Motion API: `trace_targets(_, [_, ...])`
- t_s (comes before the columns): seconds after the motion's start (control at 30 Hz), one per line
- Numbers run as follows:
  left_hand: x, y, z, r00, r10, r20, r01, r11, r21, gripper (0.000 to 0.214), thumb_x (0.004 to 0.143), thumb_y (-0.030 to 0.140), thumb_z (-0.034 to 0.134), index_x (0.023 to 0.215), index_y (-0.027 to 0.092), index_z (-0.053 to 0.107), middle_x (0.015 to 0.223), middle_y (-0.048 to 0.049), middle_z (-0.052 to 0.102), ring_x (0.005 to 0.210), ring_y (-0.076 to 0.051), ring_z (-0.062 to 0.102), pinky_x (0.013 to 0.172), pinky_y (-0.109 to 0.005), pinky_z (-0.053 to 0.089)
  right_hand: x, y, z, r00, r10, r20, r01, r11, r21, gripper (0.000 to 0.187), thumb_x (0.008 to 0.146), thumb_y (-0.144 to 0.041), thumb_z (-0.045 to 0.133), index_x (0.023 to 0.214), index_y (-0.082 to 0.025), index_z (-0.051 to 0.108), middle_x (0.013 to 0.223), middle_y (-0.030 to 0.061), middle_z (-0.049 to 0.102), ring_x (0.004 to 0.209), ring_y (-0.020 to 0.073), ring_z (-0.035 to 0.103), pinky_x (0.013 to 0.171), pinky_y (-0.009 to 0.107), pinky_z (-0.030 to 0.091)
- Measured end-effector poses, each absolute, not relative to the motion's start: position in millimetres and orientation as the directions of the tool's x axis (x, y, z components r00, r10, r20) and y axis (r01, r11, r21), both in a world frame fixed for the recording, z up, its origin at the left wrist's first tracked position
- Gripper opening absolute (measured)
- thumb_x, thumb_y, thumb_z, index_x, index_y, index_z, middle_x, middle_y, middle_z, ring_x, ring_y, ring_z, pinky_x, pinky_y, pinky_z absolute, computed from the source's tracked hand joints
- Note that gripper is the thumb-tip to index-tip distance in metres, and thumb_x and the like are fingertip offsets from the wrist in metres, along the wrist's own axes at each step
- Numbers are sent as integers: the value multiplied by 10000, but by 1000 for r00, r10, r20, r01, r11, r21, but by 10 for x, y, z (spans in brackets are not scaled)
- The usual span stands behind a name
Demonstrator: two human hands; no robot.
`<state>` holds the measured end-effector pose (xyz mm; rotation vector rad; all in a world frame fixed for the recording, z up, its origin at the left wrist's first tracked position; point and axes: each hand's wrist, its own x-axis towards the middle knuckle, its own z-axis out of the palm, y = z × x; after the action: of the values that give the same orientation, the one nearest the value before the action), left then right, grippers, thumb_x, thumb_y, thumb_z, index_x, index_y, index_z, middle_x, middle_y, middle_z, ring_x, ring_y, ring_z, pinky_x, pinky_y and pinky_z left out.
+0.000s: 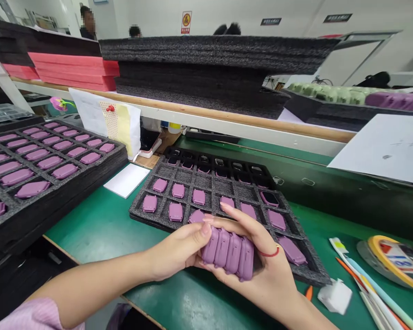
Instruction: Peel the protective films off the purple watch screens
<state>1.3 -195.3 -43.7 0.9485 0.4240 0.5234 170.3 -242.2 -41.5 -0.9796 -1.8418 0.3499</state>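
So right now it looks like the handling-a-bunch-at-once step: a short row of purple cases (pixel 229 252), four by my count, is packed side by side between both hands, held up just in front of the black foam tray (pixel 158 223) on the green desk (pixel 110 233). The left hand (pixel 182 243) has its thumb pressed on the left end of the row, while the right hand (pixel 271 270) cups it from below and the right, thumb and fingers curled round rather than spread flat. Can't tell what the hidden fingertips are doing behind it. The tray itself holds more purple pieces in its near rows and dark-faced ones at the back. Imo the next move calls for an even squeeze from both ends, since a loose row like that could fan out or drop a piece, and for freeing a thumb before any single case gets picked off.
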Motion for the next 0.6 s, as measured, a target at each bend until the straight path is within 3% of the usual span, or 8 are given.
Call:
trace_targets(0.2, [-19,-1949,-354,782,616,-94,-125,304,944,376,783,360,804,1051,150,643,970,-40,665,929,-163,636,914,-328,507,1713,-2426,-421,-233,743,627,555,631,-542,838,829,-143,694,1571,-266,325,1237,21,750,1157,171,716,1049,273,562])
trace_targets(0.4, [-28,-1960,-326,838,540,-79,-149,366,919,514,703,126,826,1174,186,629,1019,-18,682,933,-141,672,911,-309,529,1777,-2425,-440,-214,792,571,521,587,-620,928,776,-324,830,1564,-278,343,1211,17,763,1123,193,731,992,253,591])
trace_targets(0.6, [-25,-1960,-255,823,556,-113,-140,392,909,503,558,14,901,978,185,684,871,49,703,824,-95,666,828,-226,540,1753,-2422,-458,-191,794,577,432,596,-677,891,776,-281,829,1545,-280,378,1261,33,742,1154,208,719,1038,282,569])
